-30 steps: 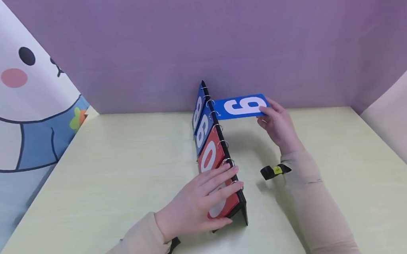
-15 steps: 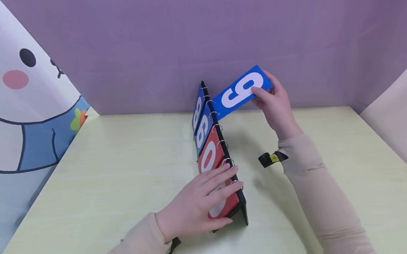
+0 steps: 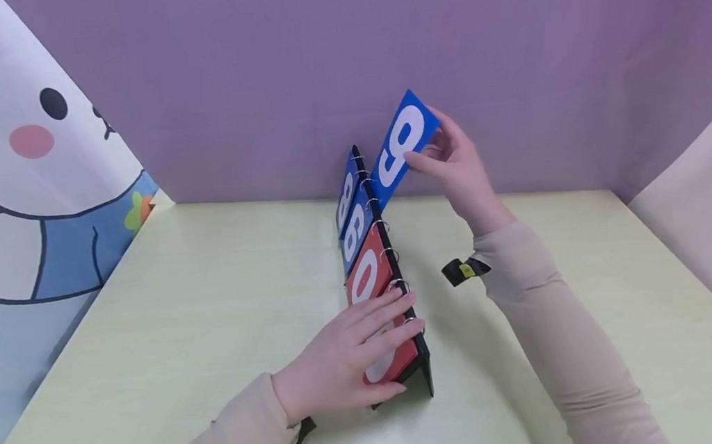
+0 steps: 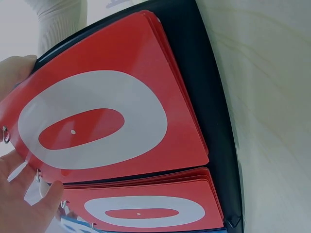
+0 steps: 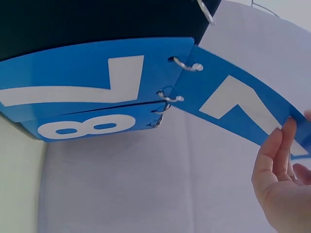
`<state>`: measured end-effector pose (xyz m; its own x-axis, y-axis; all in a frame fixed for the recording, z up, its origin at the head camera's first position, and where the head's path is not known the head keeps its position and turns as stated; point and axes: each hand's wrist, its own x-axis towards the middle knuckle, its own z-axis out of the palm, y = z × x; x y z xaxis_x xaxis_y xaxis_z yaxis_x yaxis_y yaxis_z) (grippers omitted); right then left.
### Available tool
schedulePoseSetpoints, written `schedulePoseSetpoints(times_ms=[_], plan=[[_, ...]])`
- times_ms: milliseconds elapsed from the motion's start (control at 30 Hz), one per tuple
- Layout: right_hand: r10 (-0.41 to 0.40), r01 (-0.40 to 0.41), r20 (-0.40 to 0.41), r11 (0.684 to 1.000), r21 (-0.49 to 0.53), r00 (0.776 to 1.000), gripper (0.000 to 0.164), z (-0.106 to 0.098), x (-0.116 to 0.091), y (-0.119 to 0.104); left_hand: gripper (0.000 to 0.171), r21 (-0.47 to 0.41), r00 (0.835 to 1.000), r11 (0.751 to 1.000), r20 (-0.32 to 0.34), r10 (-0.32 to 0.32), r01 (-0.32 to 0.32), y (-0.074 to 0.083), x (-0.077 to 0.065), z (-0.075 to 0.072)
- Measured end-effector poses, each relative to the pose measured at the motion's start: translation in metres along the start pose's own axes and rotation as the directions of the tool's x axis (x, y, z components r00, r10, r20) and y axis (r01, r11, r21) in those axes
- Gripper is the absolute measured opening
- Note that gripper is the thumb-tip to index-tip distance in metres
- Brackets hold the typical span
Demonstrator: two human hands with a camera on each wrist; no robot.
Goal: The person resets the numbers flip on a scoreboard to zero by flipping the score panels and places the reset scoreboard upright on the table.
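A black flip scoreboard (image 3: 422, 348) stands tent-like on the table, its number cards hung on metal rings along the top edge. In the head view my left hand (image 3: 335, 356) lies over its near end, fingers extended across a red 0 card to the rings. The left wrist view shows two red 0 cards (image 4: 97, 128) side by side. My right hand (image 3: 462, 179) pinches the free end of a blue card (image 3: 401, 142) marked 9, tilted up above the top edge. Its other side, a 7 (image 5: 223, 97), faces the right wrist camera. Blue cards (image 3: 356, 229) hang on the left face.
The light wooden table (image 3: 241, 273) extends around the scoreboard. Behind it rises a purple backdrop (image 3: 259, 104), and a cartoon-printed cloth (image 3: 7, 256) hangs at the left. A black strap (image 3: 460, 271) with a yellow label projects from the right wrist.
My right hand has swung the blue 9 card upward and leftward, from nearly level at the right to steeply raised above the rings. The left hand stays on the scoreboard.
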<state>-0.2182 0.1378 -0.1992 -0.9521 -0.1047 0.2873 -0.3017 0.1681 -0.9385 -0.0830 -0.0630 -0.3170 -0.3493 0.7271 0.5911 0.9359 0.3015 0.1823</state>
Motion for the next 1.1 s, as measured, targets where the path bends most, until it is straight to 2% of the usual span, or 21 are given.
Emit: schedulePoseSetpoints(times_ms=[133,333,433,600,667,700,767,867,933,967,1033,1100], plan=[[0.003,0.004,0.054,0.992,-0.129,0.999,0.066,0.009,0.003,0.0,0.076,0.013,1.0,1.0,-0.017,0.019,-0.019,-0.001,0.0,0.001],[-0.021,0.084,0.218,0.955,-0.286,0.976,0.056,0.024,0.003,0.007,0.077,0.049,0.997,0.997,-0.057,0.057,-0.054,-0.003,0.001,0.003],[-0.04,0.141,0.259,0.913,-0.382,0.965,0.042,0.031,0.001,0.013,0.079,0.058,0.995,0.996,-0.073,0.071,-0.067,-0.004,0.001,0.003],[-0.142,0.281,0.294,0.811,-0.513,0.945,0.02,0.04,-0.001,0.021,0.079,0.047,0.996,0.997,-0.062,0.065,-0.062,-0.004,0.002,0.003],[-0.189,0.351,0.327,0.751,-0.559,0.926,0.017,0.043,-0.001,0.023,0.079,0.045,0.996,0.997,-0.058,0.06,-0.058,-0.004,0.002,0.003],[-0.213,0.392,0.353,0.709,-0.586,0.911,0.017,0.044,0.0,0.023,0.079,0.045,0.997,0.997,-0.057,0.059,-0.057,-0.004,0.002,0.002],[-0.251,0.481,0.421,0.604,-0.636,0.871,0.016,0.046,0.0,0.023,0.079,0.046,0.996,0.997,-0.059,0.06,-0.058,-0.004,0.001,0.002],[-0.278,0.622,0.559,0.424,-0.659,0.781,0.013,0.05,0.002,0.021,0.079,0.049,0.996,0.997,-0.063,0.063,-0.06,-0.004,0.001,0.002],[-0.258,0.695,0.647,0.332,-0.638,0.718,0.011,0.054,0.002,0.017,0.079,0.047,0.996,0.997,-0.062,0.061,-0.058,-0.003,0.001,0.002],[-0.241,0.723,0.684,0.3,-0.622,0.689,0.01,0.056,0.003,0.014,0.078,0.047,0.996,0.997,-0.061,0.06,-0.058,-0.003,0.001,0.002],[-0.194,0.761,0.739,0.251,-0.598,0.645,0.01,0.06,0.004,0.01,0.078,0.044,0.997,0.998,-0.06,0.057,-0.055,-0.003,0.001,0.002],[-0.144,0.777,0.768,0.218,-0.59,0.624,0.014,0.063,0.005,0.005,0.079,0.042,0.996,0.998,-0.062,0.057,-0.055,-0.003,0.001,0.002]])
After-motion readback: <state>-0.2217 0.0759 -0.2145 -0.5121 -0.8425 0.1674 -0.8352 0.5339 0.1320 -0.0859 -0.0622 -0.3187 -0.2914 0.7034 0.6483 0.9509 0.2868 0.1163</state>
